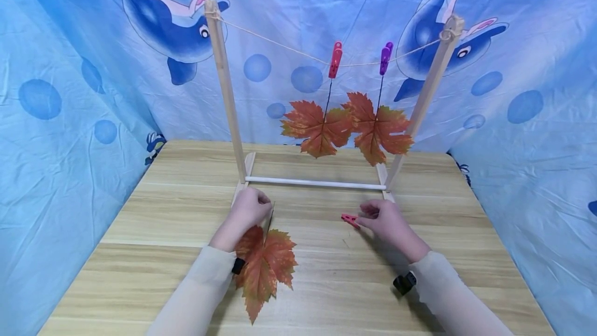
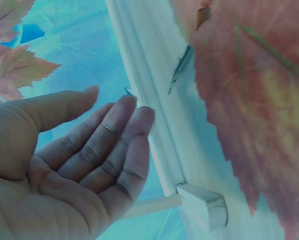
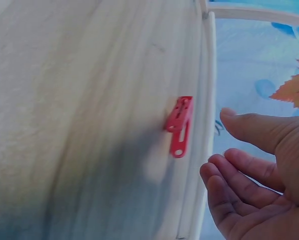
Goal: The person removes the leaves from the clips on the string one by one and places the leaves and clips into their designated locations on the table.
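Note:
A loose red-orange maple leaf [image 1: 266, 263] lies on the table, its dark stem pointing away from the person. My left hand [image 1: 249, 209] is beside that stem, and the left wrist view shows a gap between thumb and loosely bent fingers, with nothing held. In that view the leaf [image 2: 259, 115] lies to the right of the hand [image 2: 89, 155]. On the right, a red clothespin [image 1: 351, 220] lies on the table by the fingertips of my right hand [image 1: 384, 218]. The right wrist view shows this clothespin [image 3: 181, 125] apart from the relaxed hand [image 3: 259, 175].
A wooden frame with a left post [image 1: 226, 87] and right post [image 1: 429, 87] stands at the back, joined by a white rod [image 1: 317, 183]. From its string [image 1: 275, 43], a red clothespin [image 1: 335, 60] and a purple clothespin [image 1: 385, 58] hold two leaves by their stems.

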Available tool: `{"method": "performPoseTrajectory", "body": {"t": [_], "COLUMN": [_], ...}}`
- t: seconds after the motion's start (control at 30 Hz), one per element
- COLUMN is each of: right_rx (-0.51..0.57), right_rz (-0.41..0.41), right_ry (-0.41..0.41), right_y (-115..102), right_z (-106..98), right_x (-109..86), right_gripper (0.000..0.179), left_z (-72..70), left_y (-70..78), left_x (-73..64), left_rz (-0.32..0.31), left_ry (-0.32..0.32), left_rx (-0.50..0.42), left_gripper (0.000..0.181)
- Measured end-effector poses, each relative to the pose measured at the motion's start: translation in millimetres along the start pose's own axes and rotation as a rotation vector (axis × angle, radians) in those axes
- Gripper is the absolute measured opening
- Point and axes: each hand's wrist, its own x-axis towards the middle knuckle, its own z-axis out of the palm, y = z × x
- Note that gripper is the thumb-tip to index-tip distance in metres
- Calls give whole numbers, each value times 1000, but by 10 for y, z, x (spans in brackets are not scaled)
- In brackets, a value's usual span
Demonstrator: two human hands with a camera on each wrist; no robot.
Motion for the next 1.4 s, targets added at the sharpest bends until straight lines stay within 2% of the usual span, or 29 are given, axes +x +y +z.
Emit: {"method": "performPoseTrajectory", "body": {"t": [0.23, 0.37, 0.5, 0.6, 0.83, 1.2, 1.4], "right_rx": [22, 64, 89, 90, 99, 80, 86], "right_rz": [-72, -110, -122, -149, -272, -330, -388], "right_ry": [30, 48, 57, 74, 111, 165, 193], "right_y": [-137, -227, -353, -470, -760, -1136, -1298], "right_z": [-76, -139, -215, -272, -416, -653, -784], "right_x": [-27, -49, -75, -90, -148, -196, -188], "right_gripper": [36, 33, 30, 29, 31, 35, 34], "left_z": [-87, -173, -246, -287, -358, -479, -538], "left_y": [109, 201, 293, 365, 537, 792, 925], "left_x": [-26, -67, -112, -137, -166, -197, -190], "left_rz": [48, 105, 149, 174, 213, 287, 328], "left_ry": [42, 78, 87, 90, 113, 153, 189], "left_rx": [-116, -166, -199, -218, -252, -296, -304], "left_gripper": [18, 17, 15, 18, 20, 21, 20]}}
